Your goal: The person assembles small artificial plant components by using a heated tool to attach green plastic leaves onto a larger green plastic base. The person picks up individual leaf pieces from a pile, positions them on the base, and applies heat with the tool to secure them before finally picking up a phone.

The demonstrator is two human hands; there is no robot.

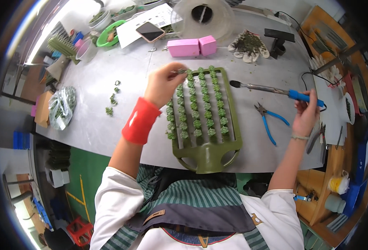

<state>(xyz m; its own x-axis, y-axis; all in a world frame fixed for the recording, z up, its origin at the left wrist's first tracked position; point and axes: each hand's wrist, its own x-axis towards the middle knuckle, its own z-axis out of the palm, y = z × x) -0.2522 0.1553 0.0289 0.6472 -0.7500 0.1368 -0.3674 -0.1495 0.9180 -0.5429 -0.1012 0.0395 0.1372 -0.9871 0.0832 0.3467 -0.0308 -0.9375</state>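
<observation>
An olive-green slotted rack lies on the grey table in front of me, its rows filled with several small green leafy pieces. My left hand, with a red wristband, pinches one small green piece at the rack's upper left corner. My right hand holds the blue handle of a soldering iron, its dark tip pointing left just beyond the rack's right edge.
Blue-handled pliers lie right of the rack. Loose green pieces and a plastic bag of them sit left. At the back are pink boxes, a phone, soiled gloves, a clear spool and a green bowl.
</observation>
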